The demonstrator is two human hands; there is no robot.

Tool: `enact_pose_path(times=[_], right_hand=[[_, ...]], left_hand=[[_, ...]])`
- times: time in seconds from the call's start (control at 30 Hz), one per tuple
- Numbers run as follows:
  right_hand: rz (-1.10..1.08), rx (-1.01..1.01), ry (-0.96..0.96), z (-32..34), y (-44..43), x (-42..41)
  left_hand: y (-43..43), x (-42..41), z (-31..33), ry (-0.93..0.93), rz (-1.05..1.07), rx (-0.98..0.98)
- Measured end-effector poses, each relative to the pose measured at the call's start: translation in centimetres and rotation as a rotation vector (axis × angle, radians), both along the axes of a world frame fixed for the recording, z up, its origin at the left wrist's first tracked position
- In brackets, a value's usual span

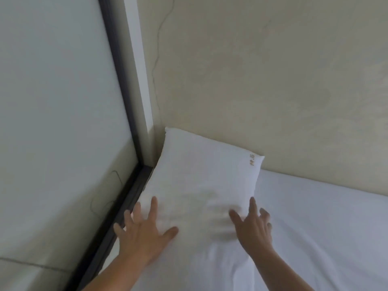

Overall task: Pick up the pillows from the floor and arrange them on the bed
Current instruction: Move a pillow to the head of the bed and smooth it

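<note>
- Pillow point(201, 181): lies on the bed point(315, 227), far edge against the wall point(273, 80).
- Left hand point(142, 234): fingers spread, flat on the pillow's near left part.
- Right hand point(254, 227): fingers spread, at its near right corner.

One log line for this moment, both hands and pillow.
left hand: open, flat on pillow | right hand: open, on pillow | pillow: on bed, against wall
</note>
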State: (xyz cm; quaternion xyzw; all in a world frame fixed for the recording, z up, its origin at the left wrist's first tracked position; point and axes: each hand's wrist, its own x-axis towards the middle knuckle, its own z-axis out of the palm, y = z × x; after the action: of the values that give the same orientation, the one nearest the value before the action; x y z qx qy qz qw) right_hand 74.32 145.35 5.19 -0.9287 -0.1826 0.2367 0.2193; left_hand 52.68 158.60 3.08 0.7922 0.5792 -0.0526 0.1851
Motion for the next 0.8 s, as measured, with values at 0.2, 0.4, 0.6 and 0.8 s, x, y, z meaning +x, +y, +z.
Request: enact_pose_path(times=[0.2,0.4,0.6,0.8], right_hand=[[0.372,-0.005,-0.091,-4.6,3.4,-1.3],[0.43,-0.01,-0.054,-10.4,5.8,0.7],[0.31,0.202,-0.154,-5.0,4.0,0.0],[0.301,0.152,-0.182,0.8,3.0,1.5]], left_hand=[[-1.4,3.4,-5.5,-0.113,-0.058,-0.056],[-1.1,4.4,-10.7,-0.07,-0.021,0.048],[-1.9,3.4,-4.0,-0.388,-0.066,-0.019],[-2.1,2.7,1.4,-0.371,-0.058,-0.109]])
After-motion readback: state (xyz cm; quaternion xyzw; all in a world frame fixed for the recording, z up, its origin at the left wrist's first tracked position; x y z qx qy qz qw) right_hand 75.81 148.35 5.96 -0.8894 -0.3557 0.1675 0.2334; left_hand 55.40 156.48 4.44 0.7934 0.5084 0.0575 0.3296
